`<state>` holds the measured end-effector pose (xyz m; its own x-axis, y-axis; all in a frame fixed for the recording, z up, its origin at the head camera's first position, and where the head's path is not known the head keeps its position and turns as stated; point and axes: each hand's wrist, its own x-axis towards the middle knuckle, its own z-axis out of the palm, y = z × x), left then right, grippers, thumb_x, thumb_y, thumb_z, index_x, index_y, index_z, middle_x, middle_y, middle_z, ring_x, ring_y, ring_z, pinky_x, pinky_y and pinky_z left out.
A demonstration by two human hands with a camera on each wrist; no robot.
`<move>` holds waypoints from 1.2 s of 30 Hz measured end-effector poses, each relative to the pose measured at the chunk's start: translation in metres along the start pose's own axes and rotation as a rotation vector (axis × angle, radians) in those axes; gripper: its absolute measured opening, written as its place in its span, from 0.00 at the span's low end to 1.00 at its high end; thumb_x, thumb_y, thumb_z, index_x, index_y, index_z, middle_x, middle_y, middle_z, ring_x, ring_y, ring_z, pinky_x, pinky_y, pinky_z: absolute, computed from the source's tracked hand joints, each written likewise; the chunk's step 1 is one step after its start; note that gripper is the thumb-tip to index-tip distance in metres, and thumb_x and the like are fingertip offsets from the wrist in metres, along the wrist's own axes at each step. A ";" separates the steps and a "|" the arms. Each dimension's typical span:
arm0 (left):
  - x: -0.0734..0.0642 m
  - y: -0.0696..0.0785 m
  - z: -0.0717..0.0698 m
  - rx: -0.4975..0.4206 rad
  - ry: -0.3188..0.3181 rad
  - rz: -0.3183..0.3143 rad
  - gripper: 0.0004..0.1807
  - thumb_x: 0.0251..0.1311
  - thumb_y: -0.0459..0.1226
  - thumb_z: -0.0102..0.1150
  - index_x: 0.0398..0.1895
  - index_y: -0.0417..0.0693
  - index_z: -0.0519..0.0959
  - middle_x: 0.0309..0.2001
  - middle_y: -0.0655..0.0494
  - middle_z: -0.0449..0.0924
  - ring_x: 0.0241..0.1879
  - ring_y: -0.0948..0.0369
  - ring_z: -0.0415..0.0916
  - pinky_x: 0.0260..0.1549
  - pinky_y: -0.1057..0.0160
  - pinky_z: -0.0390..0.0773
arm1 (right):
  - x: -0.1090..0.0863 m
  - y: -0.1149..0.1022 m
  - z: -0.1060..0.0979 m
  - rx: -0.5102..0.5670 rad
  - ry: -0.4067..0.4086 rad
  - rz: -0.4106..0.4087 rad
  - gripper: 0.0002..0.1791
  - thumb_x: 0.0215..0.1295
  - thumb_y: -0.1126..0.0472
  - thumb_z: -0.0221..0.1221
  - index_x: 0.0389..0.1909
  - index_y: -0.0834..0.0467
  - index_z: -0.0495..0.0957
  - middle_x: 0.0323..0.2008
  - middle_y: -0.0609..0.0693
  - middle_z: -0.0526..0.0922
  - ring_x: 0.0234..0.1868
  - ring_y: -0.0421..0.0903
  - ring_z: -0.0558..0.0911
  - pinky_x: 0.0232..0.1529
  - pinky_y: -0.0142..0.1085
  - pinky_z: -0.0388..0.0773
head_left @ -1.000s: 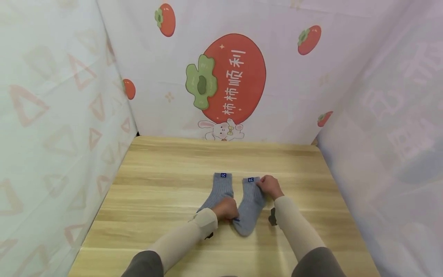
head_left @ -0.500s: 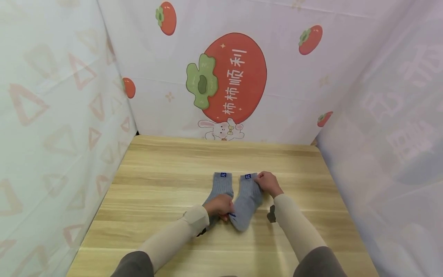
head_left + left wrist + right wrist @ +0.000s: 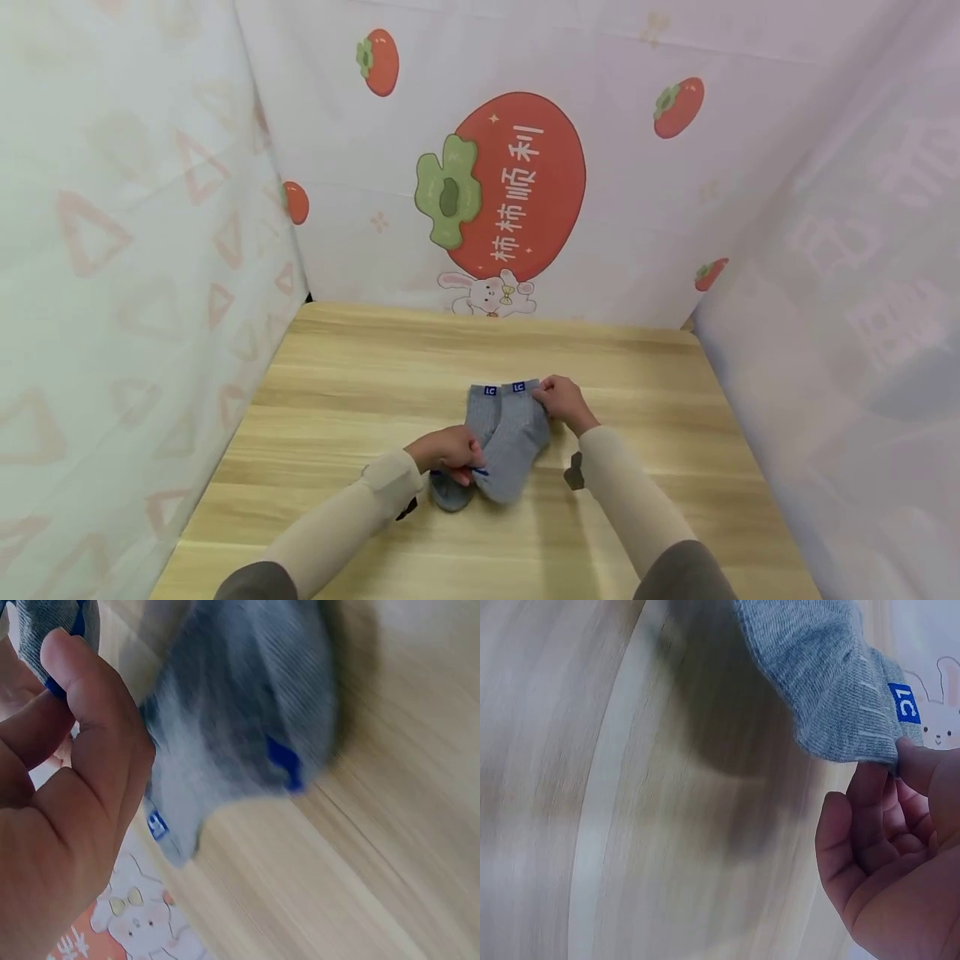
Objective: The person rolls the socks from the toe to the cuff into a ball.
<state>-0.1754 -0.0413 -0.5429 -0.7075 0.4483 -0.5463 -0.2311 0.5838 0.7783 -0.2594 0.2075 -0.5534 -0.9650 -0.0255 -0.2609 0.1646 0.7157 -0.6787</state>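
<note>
Two grey ribbed socks with blue "LC" labels are at the middle of the wooden table. The right-hand sock (image 3: 516, 442) partly covers the other sock (image 3: 450, 493). My left hand (image 3: 448, 448) pinches the upper sock's edge near its blue toe mark; in the left wrist view, thumb and finger close on that fabric at the upper left. The lower sock (image 3: 232, 712) lies on the tabletop beyond that hand. My right hand (image 3: 566, 402) grips the upper sock's cuff corner, and in the right wrist view the cuff (image 3: 870, 742) hangs between thumb and forefinger over the wood.
A light wooden tabletop (image 3: 637, 475) spreads around the socks. White printed cloth stands at the back (image 3: 360, 258) and on both sides. A dark wrist device (image 3: 574, 472) sits under the right sleeve cuff.
Both hands have moved left, carrying the right-hand sock with them. It was apart from the left-hand sock and now overlaps it. The head view has tilted slightly.
</note>
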 end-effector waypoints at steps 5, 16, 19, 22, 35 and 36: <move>-0.011 -0.010 -0.011 -0.004 0.001 -0.051 0.18 0.67 0.28 0.59 0.18 0.48 0.72 0.18 0.57 0.73 0.16 0.66 0.72 0.17 0.72 0.76 | -0.002 -0.006 0.013 0.026 -0.031 -0.013 0.08 0.69 0.59 0.62 0.36 0.61 0.78 0.29 0.51 0.79 0.25 0.44 0.76 0.24 0.33 0.74; -0.020 -0.027 -0.016 0.074 0.038 -0.111 0.15 0.65 0.28 0.61 0.20 0.48 0.74 0.19 0.57 0.73 0.16 0.66 0.71 0.19 0.72 0.76 | -0.001 -0.013 0.040 -0.027 -0.049 -0.027 0.07 0.68 0.60 0.63 0.34 0.60 0.78 0.28 0.50 0.79 0.25 0.44 0.75 0.25 0.33 0.72; -0.021 -0.029 -0.017 0.090 0.044 -0.125 0.16 0.64 0.28 0.61 0.19 0.48 0.73 0.18 0.57 0.72 0.15 0.67 0.69 0.18 0.72 0.73 | 0.000 -0.014 0.041 -0.039 -0.049 -0.041 0.07 0.68 0.60 0.63 0.34 0.60 0.78 0.29 0.51 0.79 0.28 0.45 0.76 0.28 0.33 0.72; -0.023 -0.031 -0.016 0.095 0.046 -0.143 0.18 0.64 0.27 0.60 0.17 0.49 0.72 0.16 0.58 0.70 0.14 0.67 0.67 0.16 0.73 0.70 | 0.001 -0.010 0.047 -0.060 -0.046 -0.060 0.08 0.68 0.60 0.64 0.33 0.60 0.79 0.30 0.50 0.80 0.31 0.45 0.76 0.31 0.33 0.71; -0.026 -0.037 -0.018 0.092 0.077 -0.119 0.26 0.61 0.24 0.57 0.09 0.54 0.63 0.13 0.61 0.62 0.13 0.67 0.65 0.14 0.72 0.67 | 0.009 -0.019 0.054 -0.080 0.004 -0.170 0.08 0.66 0.60 0.65 0.30 0.59 0.77 0.28 0.49 0.79 0.32 0.46 0.75 0.35 0.36 0.72; -0.027 -0.036 -0.020 0.091 0.083 -0.122 0.26 0.61 0.24 0.57 0.09 0.54 0.63 0.13 0.61 0.63 0.13 0.67 0.65 0.14 0.72 0.67 | 0.012 -0.022 0.053 -0.076 0.005 -0.174 0.08 0.67 0.60 0.64 0.31 0.59 0.76 0.29 0.50 0.79 0.32 0.46 0.75 0.35 0.36 0.71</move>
<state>-0.1615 -0.0879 -0.5500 -0.7314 0.3148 -0.6050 -0.2604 0.6909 0.6744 -0.2634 0.1548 -0.5777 -0.9786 -0.1503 -0.1403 -0.0208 0.7512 -0.6597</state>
